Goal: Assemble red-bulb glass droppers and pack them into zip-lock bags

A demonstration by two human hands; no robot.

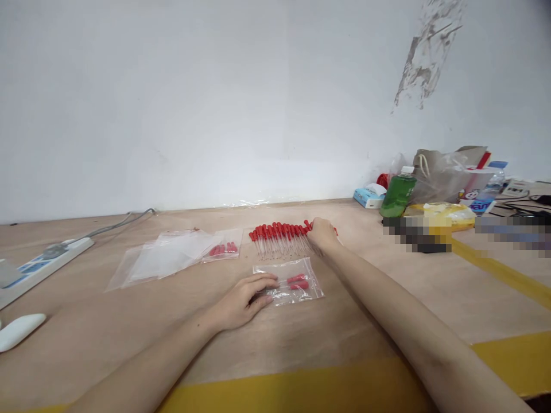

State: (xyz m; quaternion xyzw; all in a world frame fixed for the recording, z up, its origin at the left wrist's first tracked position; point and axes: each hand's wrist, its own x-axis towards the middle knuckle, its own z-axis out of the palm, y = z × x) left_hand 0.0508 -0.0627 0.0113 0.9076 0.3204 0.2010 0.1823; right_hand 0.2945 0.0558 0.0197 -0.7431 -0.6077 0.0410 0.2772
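My left hand (247, 298) lies on the wooden table (387, 304), its fingers curled onto the left edge of a small clear bag (290, 282) that holds two red-capped droppers. My right hand (322, 234) reaches farther back to a row of several red-capped glass droppers (278, 236), fingers closed over the right end of the row. What it grips is hidden under the hand. Another clear bag with red-capped droppers (222, 248) lies to the left of the row.
A stack of empty clear bags (163, 258) lies left of centre. A white power strip (41, 265) and a white object (19, 330) sit at far left. A green bottle (398, 194), plastic bags and boxes crowd the back right. Yellow tape (301, 384) edges the table.
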